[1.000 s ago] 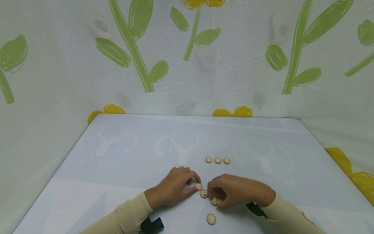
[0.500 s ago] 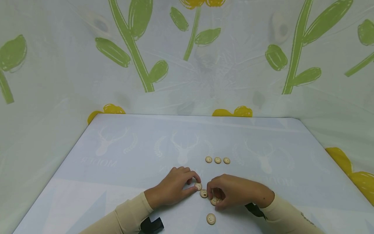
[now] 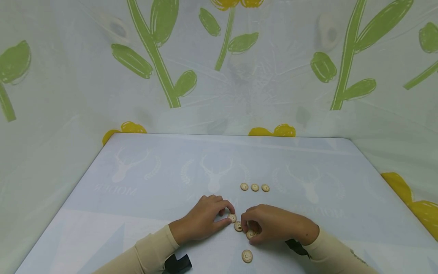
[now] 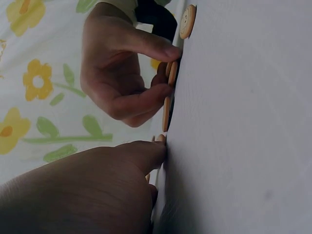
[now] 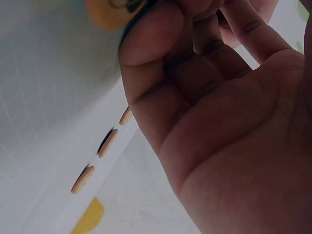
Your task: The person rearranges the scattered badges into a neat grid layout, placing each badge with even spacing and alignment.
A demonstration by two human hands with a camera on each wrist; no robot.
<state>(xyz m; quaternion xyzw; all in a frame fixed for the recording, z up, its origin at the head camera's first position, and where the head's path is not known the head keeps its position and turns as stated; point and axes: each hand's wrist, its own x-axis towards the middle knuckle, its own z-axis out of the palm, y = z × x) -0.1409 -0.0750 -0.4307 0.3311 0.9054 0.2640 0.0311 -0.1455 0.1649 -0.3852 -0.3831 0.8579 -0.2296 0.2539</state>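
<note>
My left hand (image 3: pixel 205 219) pinches a round wooden button (image 3: pixel 232 218) between thumb and index finger, down at the tabletop. Just to its right lies another wooden button (image 3: pixel 237 227), with a dark print on its face. Beside that one, my right hand (image 3: pixel 278 224) has its thumb and index finger at the edges of a wooden button (image 3: pixel 251 234), and part of a further button shows behind its fingers. In the left wrist view, the right hand (image 4: pixel 122 73) grips low over the table, with the buttons (image 4: pixel 173 73) seen edge-on.
Three more wooden buttons (image 3: pixel 254 187) form a short row farther back. One lone button (image 3: pixel 247 256) lies nearer the front. The table (image 3: pixel 154 182) has a pale printed cover, and a flowered curtain (image 3: pixel 273 91) hangs behind it.
My right hand has slid slightly left with its button, toward the button in the middle. The left hand and the other buttons have stayed where they were.
</note>
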